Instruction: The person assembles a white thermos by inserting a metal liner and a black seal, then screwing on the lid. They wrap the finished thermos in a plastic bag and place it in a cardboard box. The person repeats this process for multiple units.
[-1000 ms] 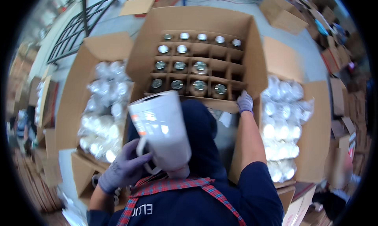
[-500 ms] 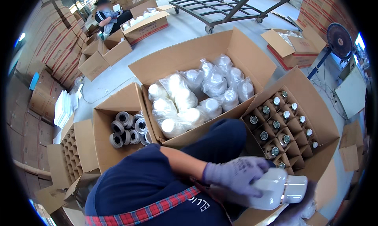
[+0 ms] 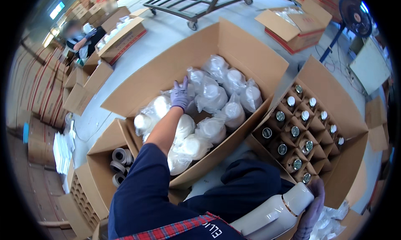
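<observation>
Left hand: my gloved left hand (image 3: 181, 94) lies flat on bagged white jugs (image 3: 211, 96), fingers spread.
Right hand: my right hand (image 3: 311, 215) is clamped around a white jug (image 3: 271, 215).

Glossy white jug (image 3: 271, 217), matt cardboard box (image 3: 246, 48), crinkly plastic bags (image 3: 211, 93)

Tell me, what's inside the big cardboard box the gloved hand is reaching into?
The big open cardboard box holds white rounded items in clear plastic bags. The left hand touches one. Whatever lies beneath the top bags is covered.

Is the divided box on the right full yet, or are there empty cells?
Not full. The divided box shows capped bottles in many cells, but a few cells along its right side look empty.
</observation>
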### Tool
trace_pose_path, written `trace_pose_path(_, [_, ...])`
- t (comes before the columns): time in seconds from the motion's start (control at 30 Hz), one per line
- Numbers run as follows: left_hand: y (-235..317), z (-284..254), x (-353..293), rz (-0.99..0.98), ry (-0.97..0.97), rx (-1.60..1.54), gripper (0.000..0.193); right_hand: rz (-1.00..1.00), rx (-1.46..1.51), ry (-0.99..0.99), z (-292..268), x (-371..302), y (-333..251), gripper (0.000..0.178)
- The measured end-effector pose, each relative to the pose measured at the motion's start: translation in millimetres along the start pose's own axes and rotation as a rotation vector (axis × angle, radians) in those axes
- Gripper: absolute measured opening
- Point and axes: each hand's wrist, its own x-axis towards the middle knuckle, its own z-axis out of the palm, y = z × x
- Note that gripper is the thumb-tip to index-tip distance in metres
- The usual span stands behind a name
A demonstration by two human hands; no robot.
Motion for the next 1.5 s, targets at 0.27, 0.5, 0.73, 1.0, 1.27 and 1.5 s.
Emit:
trace_pose_path(0.27, [26, -123, 15, 0.192, -0.291, -0.860, 0.026, 0.002, -0.420, 0.321, -60, 14, -23, 0.048])
trace_pose_path(0.5, [193, -311, -181, 1.049, -0.593, -1.120, 0.065, 0.001, -0.122, -0.386, 101, 126, -124, 0.055])
trace_pose_path(0.73, [235, -241, -227, 1.382, 0.527, -0.498, 0.111, 0.116, 0.342, 0.060, -24, 204, -81, 0.019])
trace_pose_path(1.0, [190, -195, -179, 0.901, 0.611, -0.582, 0.096, 0.053, 0.168, -0.130, -35, 157, -23, 0.042])
trace_pose_path(1.27, [154, -61, -197, 0.563, -0.188, -0.506, 0.050, 0.141, 0.103, -0.314, -21, 135, 13, 0.053])
trace_pose_path(1.5, [255, -252, -218, 1.040, -0.596, -1.596, 0.046, -0.683, -0.248, -0.251, 23, 131, -54, 0.079])
